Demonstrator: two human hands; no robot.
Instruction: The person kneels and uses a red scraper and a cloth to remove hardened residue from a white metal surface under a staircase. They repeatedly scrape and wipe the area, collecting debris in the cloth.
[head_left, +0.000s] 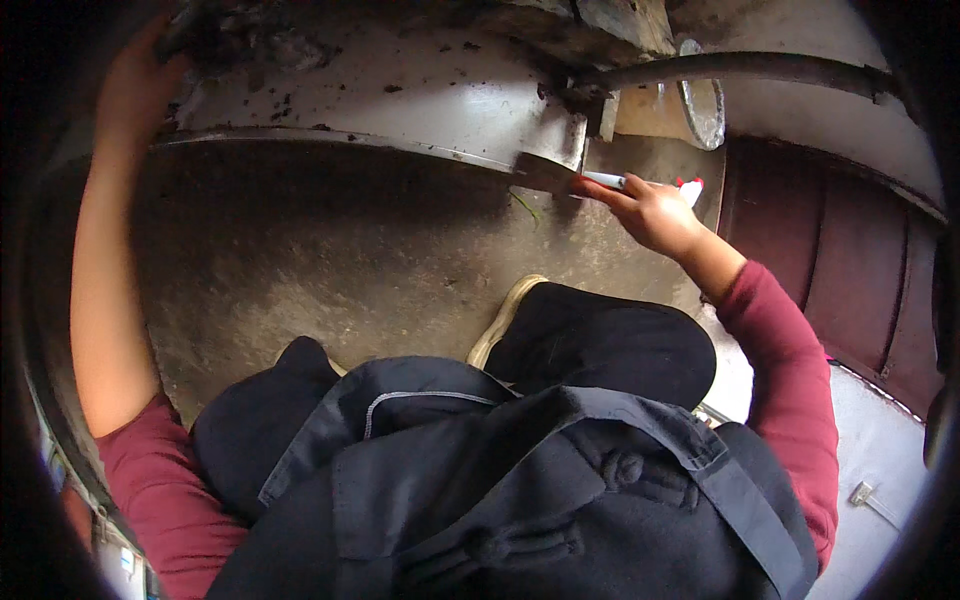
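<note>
My right hand (656, 214) grips a tool by its white handle (606, 180). The tool's broad, flat, dark head (544, 172) is blurred and lies at the front edge of a low grey metal sheet (420, 105). A white and red piece (690, 189) shows beyond my right fingers; whether it belongs to the tool is unclear. At the upper left, my left hand (139, 82) reaches over the sheet's far end. It is blurred and in shadow, beside dark debris (247, 37), so its grip cannot be made out. Dark crumbs dot the sheet.
Under the sheet's edge runs a stained concrete floor (360, 262), with a thin green scrap (527, 208) on it. A dark bar (750, 67) crosses the upper right, near a round foil-like rim (705, 105). A dark red panel (817, 247) stands to the right.
</note>
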